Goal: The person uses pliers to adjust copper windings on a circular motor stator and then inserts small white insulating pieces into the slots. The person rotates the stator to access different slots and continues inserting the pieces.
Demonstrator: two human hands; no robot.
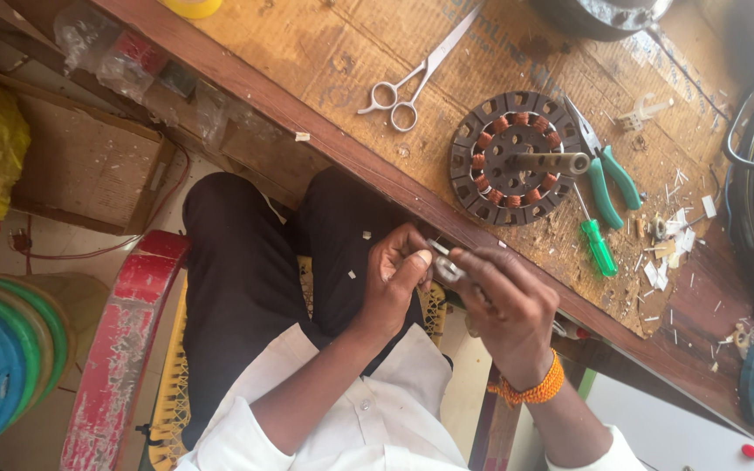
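1. Left hand (394,275): fingers pinched on a small metal piece (444,266), held over the lap, below the surface (325,52) edge.
2. Right hand (503,301): fingers clenched on the same piece.
3. Motor core (517,157) lies on the surface, well apart.

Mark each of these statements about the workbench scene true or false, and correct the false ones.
1. Both hands hold a small metal tool between them above the lap. True.
2. The scissors lie closed. False: their blades lie closed, but no; they rest open-handled on the bench, untouched.
3. The fan stator with copper windings is in the left hand. False: it lies on the wooden bench.
4. A green-handled screwdriver lies beside the stator. True.
5. The right hand has an orange wristband. True.
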